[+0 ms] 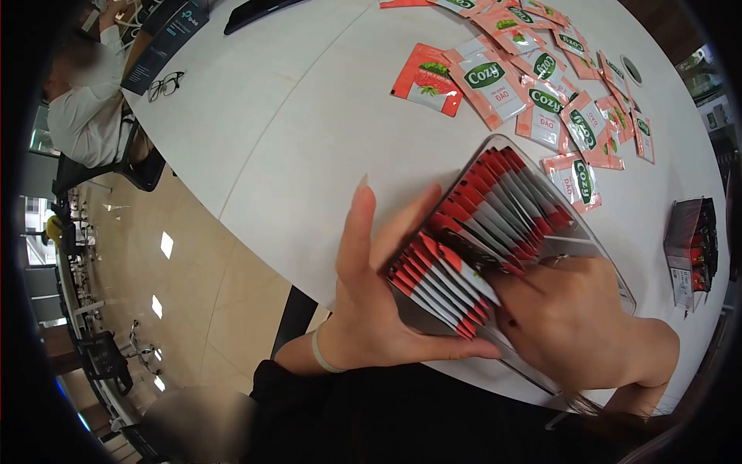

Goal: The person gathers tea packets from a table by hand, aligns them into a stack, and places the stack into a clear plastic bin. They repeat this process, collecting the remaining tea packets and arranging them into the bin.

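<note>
A clear plastic box sits tilted in my view, holding two rows of red, white and black tea sachets standing on edge. My left hand grips the box's left end, its thumb along the near side and its index finger raised off it. My right hand reaches into the box with curled fingers. A red-and-white sachet leans out of the nearer row against these fingers. The right fingertips are partly hidden among the sachets.
Many loose pink Cozy sachets lie spread at the back right, beside a red strawberry sachet. A second clear box stands at the far right. Glasses and a tp-link box lie at the left edge, where another person sits.
</note>
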{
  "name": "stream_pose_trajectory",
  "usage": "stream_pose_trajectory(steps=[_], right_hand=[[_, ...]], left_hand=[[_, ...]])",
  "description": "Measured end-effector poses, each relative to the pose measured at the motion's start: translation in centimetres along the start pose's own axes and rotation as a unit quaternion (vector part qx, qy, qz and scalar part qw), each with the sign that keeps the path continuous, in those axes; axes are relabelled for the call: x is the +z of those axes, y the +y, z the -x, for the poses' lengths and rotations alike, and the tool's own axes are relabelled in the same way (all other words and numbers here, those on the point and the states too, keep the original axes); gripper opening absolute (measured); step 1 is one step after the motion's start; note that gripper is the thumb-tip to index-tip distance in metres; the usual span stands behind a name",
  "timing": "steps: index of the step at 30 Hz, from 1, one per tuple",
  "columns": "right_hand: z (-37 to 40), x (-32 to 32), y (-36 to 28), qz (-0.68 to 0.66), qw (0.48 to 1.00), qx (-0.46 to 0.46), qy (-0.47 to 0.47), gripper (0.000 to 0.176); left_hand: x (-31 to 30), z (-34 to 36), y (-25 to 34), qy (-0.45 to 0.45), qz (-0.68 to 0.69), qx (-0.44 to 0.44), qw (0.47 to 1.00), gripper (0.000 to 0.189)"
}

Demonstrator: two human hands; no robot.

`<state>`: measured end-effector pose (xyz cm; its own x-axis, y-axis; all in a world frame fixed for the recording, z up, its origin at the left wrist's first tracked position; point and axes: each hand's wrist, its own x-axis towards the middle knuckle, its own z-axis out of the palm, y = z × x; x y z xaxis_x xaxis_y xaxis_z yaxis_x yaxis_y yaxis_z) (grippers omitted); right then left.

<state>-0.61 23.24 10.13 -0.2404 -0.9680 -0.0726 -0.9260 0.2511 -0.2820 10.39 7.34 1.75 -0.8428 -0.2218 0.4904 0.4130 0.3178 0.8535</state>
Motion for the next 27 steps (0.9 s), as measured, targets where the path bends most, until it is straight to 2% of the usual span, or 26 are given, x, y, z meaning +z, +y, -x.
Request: stream_pose_trajectory(steps=[1, 2, 5, 7, 14, 17, 18, 20, 23, 25, 26, 27], right_hand=[[0.1, -0.2, 0.2, -0.024, 0.999, 0.019, -0.012, 0.030], [0.1, 0.0, 0.4, -0.022, 0.999, 0.018, -0.016, 0.030], [-0.1, 0.7, 0.6, -0.049, 0.997, 0.043, -0.034, 0.028], [-0.3, 0.9, 0.5, -0.044, 0.998, 0.034, -0.002, 0.007], [-0.3, 1.2, -0.1, -0.008, 0.998, 0.065, 0.003, 0.009], [-0.2, 1.1, 0.2, -0.024, 0.997, 0.067, 0.036, 0.011], [-0.1, 0.7, 0.3, -0.034, 0.997, 0.063, 0.007, 0.012], [0.2, -0.3, 0.4, -0.040, 0.997, 0.065, -0.015, 0.013], [0.8, -2.4, 0.8, -0.079, 0.995, 0.040, -0.042, 0.019], [1.0, -4.0, 1.4, -0.208, 0.977, 0.029, 0.024, 0.027], [1.2, -4.4, 2.4, -0.205, 0.978, 0.028, 0.031, 0.027], [1.4, -4.8, 3.6, -0.338, 0.938, 0.021, 0.079, 0.032]], left_hand=[[-0.1, 0.1, 0.3, -0.030, -0.011, -0.037, 0.999, 0.153], [-0.1, 0.1, 0.4, -0.027, -0.009, -0.037, 0.999, 0.153], [-0.1, 0.1, 0.4, -0.054, -0.012, -0.044, 0.997, 0.151], [0.0, 0.2, 0.4, -0.053, -0.011, -0.046, 0.997, 0.151], [0.1, 0.1, 0.5, -0.055, -0.027, -0.047, 0.997, 0.150], [-0.1, 0.3, 0.1, -0.051, -0.014, -0.028, 0.998, 0.149], [0.0, 0.4, 0.0, -0.055, -0.011, -0.017, 0.998, 0.149], [0.1, 0.6, -0.1, -0.006, -0.060, 0.002, 0.998, 0.136], [0.1, 0.7, -0.1, -0.018, -0.092, 0.026, 0.995, 0.136], [0.2, 1.4, -0.1, -0.018, -0.100, 0.033, 0.994, 0.135], [-0.2, 1.6, -0.2, -0.020, -0.102, 0.041, 0.994, 0.135], [-1.2, 1.9, -0.5, -0.064, -0.043, 0.040, 0.996, 0.134]])
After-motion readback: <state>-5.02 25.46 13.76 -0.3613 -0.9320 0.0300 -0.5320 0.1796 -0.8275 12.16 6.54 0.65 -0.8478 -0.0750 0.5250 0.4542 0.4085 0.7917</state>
